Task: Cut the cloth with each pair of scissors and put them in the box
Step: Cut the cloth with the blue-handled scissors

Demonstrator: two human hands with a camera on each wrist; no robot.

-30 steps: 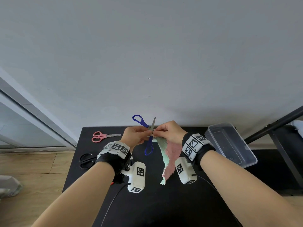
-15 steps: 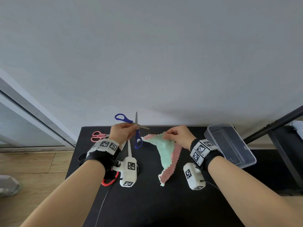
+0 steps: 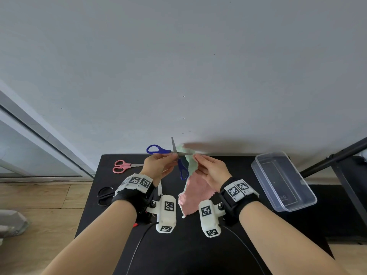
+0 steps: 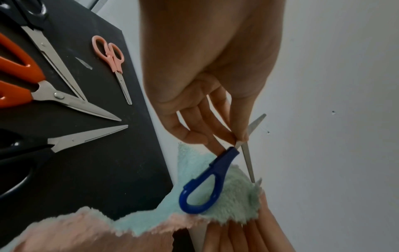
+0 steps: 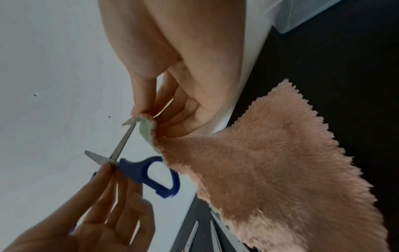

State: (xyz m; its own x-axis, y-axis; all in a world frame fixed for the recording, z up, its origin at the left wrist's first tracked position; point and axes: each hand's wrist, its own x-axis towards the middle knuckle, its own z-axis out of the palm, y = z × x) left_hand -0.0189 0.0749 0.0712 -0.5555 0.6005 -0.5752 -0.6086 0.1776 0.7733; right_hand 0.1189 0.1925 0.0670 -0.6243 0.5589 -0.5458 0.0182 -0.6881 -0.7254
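My left hand (image 3: 172, 158) pinches the blue-handled scissors (image 3: 179, 155) near the pivot, above the table's back edge. The blades are spread, one pointing up and one pointing right onto the cloth's top edge. In the left wrist view one blue handle loop (image 4: 202, 187) hangs free in front of the cloth (image 4: 235, 196). My right hand (image 3: 197, 158) pinches the top of the green and pink cloth (image 3: 195, 192), which hangs down to the table. The right wrist view shows the right hand's fingertips (image 5: 144, 116) on the cloth (image 5: 280, 162) beside a blade of the scissors (image 5: 146, 172).
A clear plastic box (image 3: 284, 181) stands open on the black table (image 3: 198, 245) at the right. Pink scissors (image 3: 123, 166) and black scissors (image 3: 105, 195) lie at the left. Orange-handled scissors (image 4: 21, 81) lie near them, under my left wrist. A grey wall stands behind.
Half a second ago my left hand held the scissors off to the left, apart from the cloth. It has come back right, and the spread blades now meet the raised cloth edge.
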